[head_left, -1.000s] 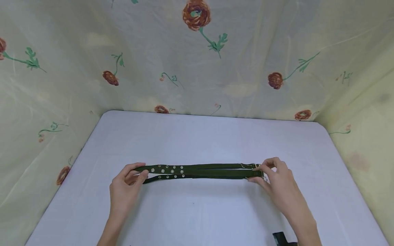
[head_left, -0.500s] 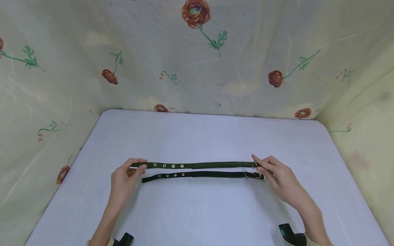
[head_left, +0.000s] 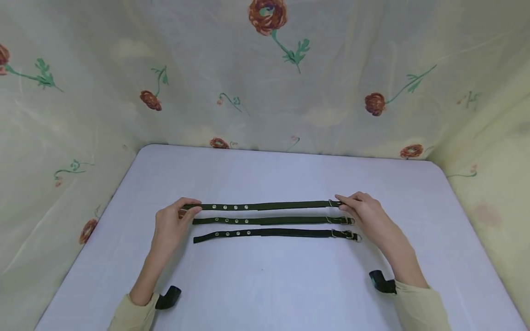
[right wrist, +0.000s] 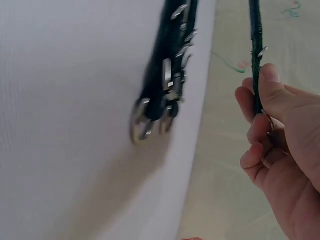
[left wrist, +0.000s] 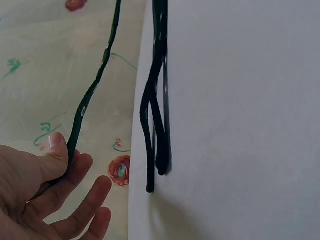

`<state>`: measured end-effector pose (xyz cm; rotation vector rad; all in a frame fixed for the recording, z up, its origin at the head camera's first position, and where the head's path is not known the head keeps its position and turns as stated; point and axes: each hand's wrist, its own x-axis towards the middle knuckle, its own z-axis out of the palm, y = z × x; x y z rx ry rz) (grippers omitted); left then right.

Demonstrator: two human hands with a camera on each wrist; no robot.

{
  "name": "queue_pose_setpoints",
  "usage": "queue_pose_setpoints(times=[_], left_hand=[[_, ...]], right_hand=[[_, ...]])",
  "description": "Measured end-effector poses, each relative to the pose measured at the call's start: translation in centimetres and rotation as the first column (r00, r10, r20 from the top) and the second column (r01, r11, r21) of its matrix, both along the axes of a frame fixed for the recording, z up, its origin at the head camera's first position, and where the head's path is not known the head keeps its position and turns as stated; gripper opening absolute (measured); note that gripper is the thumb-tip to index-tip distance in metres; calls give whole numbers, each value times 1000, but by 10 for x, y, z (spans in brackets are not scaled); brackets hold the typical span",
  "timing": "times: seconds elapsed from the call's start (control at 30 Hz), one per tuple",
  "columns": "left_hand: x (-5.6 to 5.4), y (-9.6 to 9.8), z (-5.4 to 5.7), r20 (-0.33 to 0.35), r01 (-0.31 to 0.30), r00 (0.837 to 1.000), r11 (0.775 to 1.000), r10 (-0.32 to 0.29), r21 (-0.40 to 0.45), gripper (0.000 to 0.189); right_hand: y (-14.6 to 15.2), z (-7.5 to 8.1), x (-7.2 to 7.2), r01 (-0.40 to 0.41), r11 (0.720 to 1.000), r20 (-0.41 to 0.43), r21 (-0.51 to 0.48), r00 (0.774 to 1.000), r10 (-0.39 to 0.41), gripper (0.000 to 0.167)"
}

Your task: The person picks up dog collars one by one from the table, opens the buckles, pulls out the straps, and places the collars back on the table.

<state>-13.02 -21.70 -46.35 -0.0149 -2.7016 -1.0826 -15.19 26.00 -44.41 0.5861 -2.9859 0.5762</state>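
Three dark green collars with metal eyelets and buckles lie lengthwise across the view, one behind another. The farthest collar [head_left: 290,205] is stretched level between both hands, raised off the table in the wrist views. My left hand [head_left: 167,225] pinches its eyelet end between thumb and index finger, the other fingers spread [left wrist: 82,220]. At the buckle end, my right hand [head_left: 372,218] pinches it with thumb and fingers, partly covering the metal. Nearer, the middle collar [head_left: 290,220] and the front collar [head_left: 290,232] rest on the table, buckles [right wrist: 140,122] on the right.
The white table [head_left: 265,285] has rounded far corners. Flowered cloth [head_left: 323,101] hangs behind it and along both sides. A black wrist mount [head_left: 169,298] sits by the left sleeve, another mount [head_left: 383,281] by the right.
The collars were bunched together in both hands. First the front one, then the middle one came to lie separately on the table, while both hands moved farther back with the third.
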Motion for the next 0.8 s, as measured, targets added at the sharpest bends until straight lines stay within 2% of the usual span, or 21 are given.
queue_pose_setpoints(times=[0.13, 0.23, 0.33, 0.5, 0.8], left_hand=[[-8, 0, -5, 44, 12, 999, 1000, -11, -28, 28], [-9, 0, -8, 104, 44, 994, 997, -37, -62, 28], [-9, -1, -11, 129, 66, 990, 995, -55, -80, 28], [-11, -2, -14, 117, 66, 992, 993, -54, -101, 27], [-11, -3, -11, 176, 70, 983, 984, -40, -166, 29]], right_hand=[[2, -14, -11, 14, 1000, 55, -1, 998, -14, 41], [1, -27, -18, 33, 999, 115, -9, 993, -31, 41], [0, -35, -21, 59, 998, 137, -11, 989, -57, 40], [0, -35, -21, 81, 997, 125, -13, 989, -79, 39], [0, -32, -16, 84, 995, 101, 51, 991, -89, 41]])
